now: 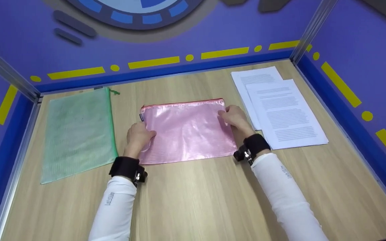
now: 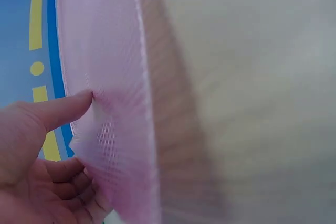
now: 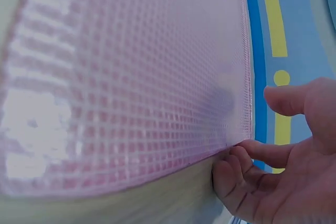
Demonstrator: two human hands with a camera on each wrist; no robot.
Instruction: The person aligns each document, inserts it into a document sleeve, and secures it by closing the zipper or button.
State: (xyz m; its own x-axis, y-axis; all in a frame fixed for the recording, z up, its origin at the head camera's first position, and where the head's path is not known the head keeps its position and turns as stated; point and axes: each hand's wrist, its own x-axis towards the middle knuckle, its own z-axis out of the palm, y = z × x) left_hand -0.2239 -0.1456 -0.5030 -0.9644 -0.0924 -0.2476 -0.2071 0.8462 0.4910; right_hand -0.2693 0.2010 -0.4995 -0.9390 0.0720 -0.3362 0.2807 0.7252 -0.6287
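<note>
A pink mesh zipper pouch (image 1: 186,134) lies flat in the middle of the table, its red zipper along the far side and a small dark tag at its left edge. My left hand (image 1: 138,136) pinches the pouch's left side, thumb on top and fingers underneath; the sheet bends up between them in the left wrist view. At the pouch's right edge is my right hand (image 1: 236,117), its fingertips touching the edge from below. In the right wrist view its thumb (image 3: 286,99) is raised, apart from the pouch.
To the left lies a green mesh zipper pouch (image 1: 79,134) with a green pull cord at its far corner. Two overlapping stacks of printed paper (image 1: 285,115) lie on the right. Purple panels (image 1: 166,50) wall in the wooden table (image 1: 193,201) at the back and sides.
</note>
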